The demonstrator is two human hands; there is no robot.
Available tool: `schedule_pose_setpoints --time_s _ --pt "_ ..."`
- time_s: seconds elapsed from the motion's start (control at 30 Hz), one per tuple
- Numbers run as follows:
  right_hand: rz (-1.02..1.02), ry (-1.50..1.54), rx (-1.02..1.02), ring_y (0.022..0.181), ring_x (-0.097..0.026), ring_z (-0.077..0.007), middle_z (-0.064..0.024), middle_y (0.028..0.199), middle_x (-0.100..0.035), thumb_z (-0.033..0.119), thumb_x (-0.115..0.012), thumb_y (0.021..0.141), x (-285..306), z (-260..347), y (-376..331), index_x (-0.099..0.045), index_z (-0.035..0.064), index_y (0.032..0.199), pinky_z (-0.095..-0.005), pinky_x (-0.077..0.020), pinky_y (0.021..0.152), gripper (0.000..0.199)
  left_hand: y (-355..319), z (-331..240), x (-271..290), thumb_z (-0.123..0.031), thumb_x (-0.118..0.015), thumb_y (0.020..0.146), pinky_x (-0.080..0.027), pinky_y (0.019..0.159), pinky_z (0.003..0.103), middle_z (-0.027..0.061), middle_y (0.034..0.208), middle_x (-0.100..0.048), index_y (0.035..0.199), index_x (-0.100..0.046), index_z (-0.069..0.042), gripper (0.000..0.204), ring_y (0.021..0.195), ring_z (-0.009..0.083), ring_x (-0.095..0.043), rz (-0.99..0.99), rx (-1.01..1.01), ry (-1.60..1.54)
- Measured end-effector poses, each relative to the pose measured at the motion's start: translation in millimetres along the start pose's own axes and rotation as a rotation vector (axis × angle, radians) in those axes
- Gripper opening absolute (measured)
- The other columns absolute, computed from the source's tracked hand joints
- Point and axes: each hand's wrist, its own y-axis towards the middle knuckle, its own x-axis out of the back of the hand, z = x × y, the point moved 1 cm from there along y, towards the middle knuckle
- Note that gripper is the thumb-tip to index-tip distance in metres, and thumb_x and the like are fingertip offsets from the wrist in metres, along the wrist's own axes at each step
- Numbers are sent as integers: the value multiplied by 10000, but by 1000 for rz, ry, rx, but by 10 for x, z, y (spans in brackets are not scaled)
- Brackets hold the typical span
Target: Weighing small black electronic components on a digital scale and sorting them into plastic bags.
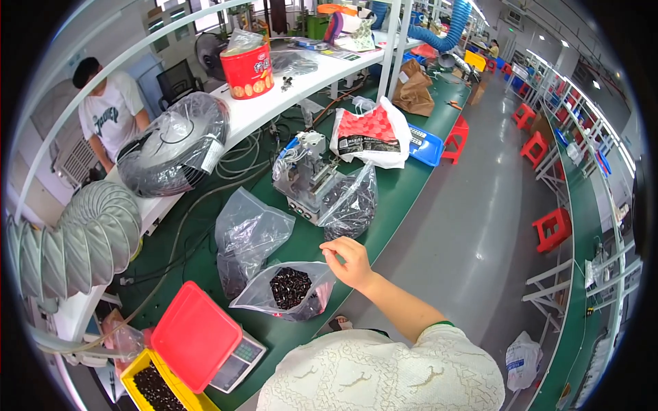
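The right hand [348, 262], alone in view, hangs with fingers curled; whether its grip pinches anything, I cannot tell. The open bag [258, 292] of black parts [290, 288] lies just left and bodyward, near the tabletop's [391, 198] right edge.

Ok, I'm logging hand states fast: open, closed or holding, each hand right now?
Left hand: not in view, so cannot be told.
Right hand: fingers bent, near the open plastic bag; whether they pinch something small cannot be told.
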Motion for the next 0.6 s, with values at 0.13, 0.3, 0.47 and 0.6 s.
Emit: schedule_pose_setpoints --time_s 0.13,0.3,0.47,0.6 --pt "18 -3 37 633 -611 -203 -88 728 -638 -23 -620 785 -10 -14 52 -646 -6 878 -290 -477 564 97 -617 -197 26 -301 -452 917 -443 450 246 -13 639 -591 680 -538 -160 289 512 117 -565 -61 23 -189" --pt "5 -37 31 632 -610 -207 -85 728 -635 -20 -623 787 42 -37 77 -646 -1 875 -295 -474 567 92 -520 -96 105 -303 -458 910 -438 437 231 -29 624 -584 638 -534 -172 312 500 103 -559 -68 87 -443" --pt "-40 -20 58 592 -578 -206 -78 714 -616 0 -648 770 28 -57 80 -640 20 844 -308 -462 545 77 43 17 177 -305 -464 903 -433 425 216 -44 609 -578 595 -531 -183 338 488 89 -553 -47 209 -686" --pt "-75 -55 46 594 -579 -207 -80 722 -621 -1 -649 768 138 -29 -37 -642 22 843 -313 -466 551 78 856 90 -94 -247 -454 893 -336 355 167 -65 499 -405 543 -360 -199 365 374 61 -379 -261 259 -721"
